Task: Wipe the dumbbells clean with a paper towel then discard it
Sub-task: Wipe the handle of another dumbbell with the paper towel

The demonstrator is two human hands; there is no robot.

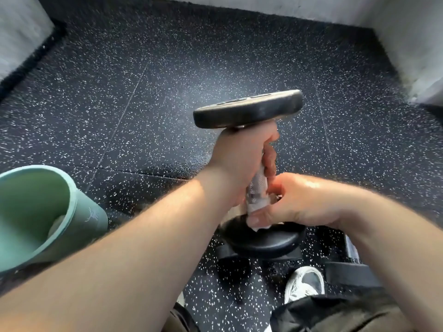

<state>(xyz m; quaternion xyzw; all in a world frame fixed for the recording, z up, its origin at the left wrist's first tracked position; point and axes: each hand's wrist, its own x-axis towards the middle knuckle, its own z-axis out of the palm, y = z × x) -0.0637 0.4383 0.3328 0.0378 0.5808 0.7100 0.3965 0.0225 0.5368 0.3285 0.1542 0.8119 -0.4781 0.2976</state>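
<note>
A black dumbbell (248, 109) with a knurled silver handle is held upright in the air, one disc at the top and the other below. My left hand (242, 156) grips the upper part of the handle just under the top disc. My right hand (294, 200) pinches a crumpled white paper towel (257, 208) around the lower end of the handle, just above the bottom disc.
A pale green bin (43, 212) stands open at the left with something pale inside. More black dumbbells (350, 274) lie on the speckled rubber floor (119, 104) at the lower right, beside my shoe (304, 286). Grey walls (412, 44) close the far side and corners.
</note>
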